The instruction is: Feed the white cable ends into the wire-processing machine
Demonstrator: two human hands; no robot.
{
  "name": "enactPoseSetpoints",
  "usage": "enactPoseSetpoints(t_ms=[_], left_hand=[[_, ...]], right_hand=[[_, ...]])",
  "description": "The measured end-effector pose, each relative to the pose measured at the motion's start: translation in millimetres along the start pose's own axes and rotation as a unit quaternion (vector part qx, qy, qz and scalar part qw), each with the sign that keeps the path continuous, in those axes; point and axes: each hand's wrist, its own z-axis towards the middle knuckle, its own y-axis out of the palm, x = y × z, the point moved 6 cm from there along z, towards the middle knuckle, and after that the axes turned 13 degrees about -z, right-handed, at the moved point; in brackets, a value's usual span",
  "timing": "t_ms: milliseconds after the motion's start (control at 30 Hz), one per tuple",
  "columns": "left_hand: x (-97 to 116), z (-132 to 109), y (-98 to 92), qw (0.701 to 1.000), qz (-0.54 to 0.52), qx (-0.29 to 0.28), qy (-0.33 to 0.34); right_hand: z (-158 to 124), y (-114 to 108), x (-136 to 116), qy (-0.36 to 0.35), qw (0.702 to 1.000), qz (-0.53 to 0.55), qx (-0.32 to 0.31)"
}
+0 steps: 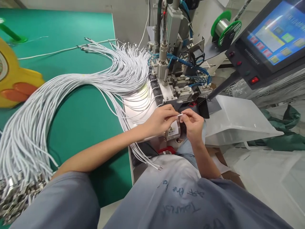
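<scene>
We pinch one white cable end (180,114) near the front of the machine (162,68)
Our left hand (162,119) has its fingers clamped on the cable, our right hand (193,123) has its fingers together at the tip; if either pinch is too loose, the thin end could slip or bend, we judge; our left forearm (102,148) reaches across the counter (81,117), near the cable bundle (59,86), so a careless pull could tangle it.

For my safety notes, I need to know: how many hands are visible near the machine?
2: the left hand and the right hand, close together beside the machine, both with fingertips at a white cable. No other hand shows.
</scene>
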Motion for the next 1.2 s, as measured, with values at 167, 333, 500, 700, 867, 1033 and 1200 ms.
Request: enactPoseSetpoints(t_ms=[167,333,500,700,867,1033,1200], left_hand=[[-2,2,-1.0,1.0,-0.012,-0.005,-0.018],[-1,3,1.1,0.997,-0.008,-0.068,-0.029],[-4,0,4.5,0.996,0.026,-0.078,-0.025],[-4,-2,5.1,0.999,-0.005,-0.013,-0.035],[-7,-4,6.0,0.997,0.058,-0.034,-0.04],[-16,-6,9.5,0.96,0.253,-0.11,-0.051],[-24,-6,6.0,0.981,0.138,-0.05,-0.124]], right_hand=[[4,-3,-3,-0.014,0.998,-0.052,-0.016],[15,1,2,0.008,0.988,0.019,-0.153],[19,-2,-6,-0.028,0.992,-0.034,-0.117],[0,6,4,0.007,1.0,-0.024,0.015],[0,3,-1,-0.021,0.994,-0.099,0.044],[15,5,2,-0.019,0.976,-0.203,-0.073],[11,9,12,-0.003,0.991,-0.132,0.018]])
